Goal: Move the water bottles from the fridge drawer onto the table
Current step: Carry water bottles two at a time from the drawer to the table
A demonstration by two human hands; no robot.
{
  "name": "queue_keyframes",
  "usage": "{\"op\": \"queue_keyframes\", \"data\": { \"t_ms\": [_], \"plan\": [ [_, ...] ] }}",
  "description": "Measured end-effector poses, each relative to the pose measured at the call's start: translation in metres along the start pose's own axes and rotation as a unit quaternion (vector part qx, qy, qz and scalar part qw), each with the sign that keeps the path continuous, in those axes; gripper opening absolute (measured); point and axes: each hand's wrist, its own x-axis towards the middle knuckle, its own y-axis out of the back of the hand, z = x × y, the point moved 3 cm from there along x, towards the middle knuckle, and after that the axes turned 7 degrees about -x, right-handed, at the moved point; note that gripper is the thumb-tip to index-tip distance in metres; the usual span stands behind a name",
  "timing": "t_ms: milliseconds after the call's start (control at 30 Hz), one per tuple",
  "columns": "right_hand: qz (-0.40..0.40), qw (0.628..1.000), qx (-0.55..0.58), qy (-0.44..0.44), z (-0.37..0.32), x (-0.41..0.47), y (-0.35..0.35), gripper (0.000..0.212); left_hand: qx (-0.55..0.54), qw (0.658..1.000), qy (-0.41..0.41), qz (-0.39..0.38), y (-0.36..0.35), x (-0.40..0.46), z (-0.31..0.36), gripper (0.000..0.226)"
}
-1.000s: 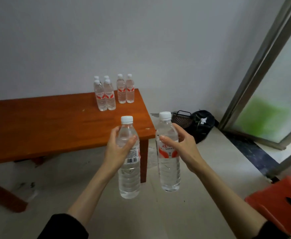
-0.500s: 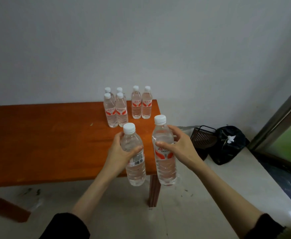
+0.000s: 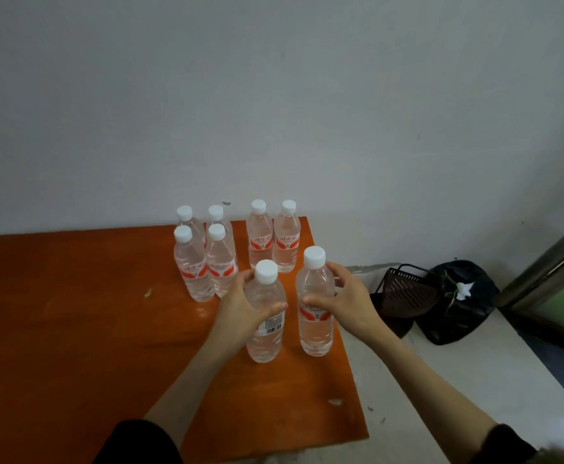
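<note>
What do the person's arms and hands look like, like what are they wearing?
Both forearms are bare, with dark, black-looking sleeves pushed up toward the elbows: the left sleeve shows at the bottom edge, the right sleeve at the lower right corner. The left hand and right hand are bare, with no gloves, rings or watch visible.

both hands have advanced from the floor side to above the counter (image 3: 73, 313); the left bottle (image 3: 264, 324) and right bottle (image 3: 315, 309) now sit over the counter near the standing bottles (image 3: 237, 252)
</note>
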Motion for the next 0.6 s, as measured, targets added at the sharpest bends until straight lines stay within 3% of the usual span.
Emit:
{"op": "queue_keyframes", "data": {
  "t_ms": [300,600],
  "plan": [
    [-0.002,0.999,-0.033,-0.002,0.012,0.094,-0.025,0.065,0.040,0.999,-0.005,-0.024,-0.005,0.108,-0.013,0.075],
    [-0.020,0.999,-0.022,-0.031,0.028,0.135,-0.042,0.071,0.028,1.000,-0.009,0.002,-0.013,0.146,-0.026,0.066]
  ]
}}
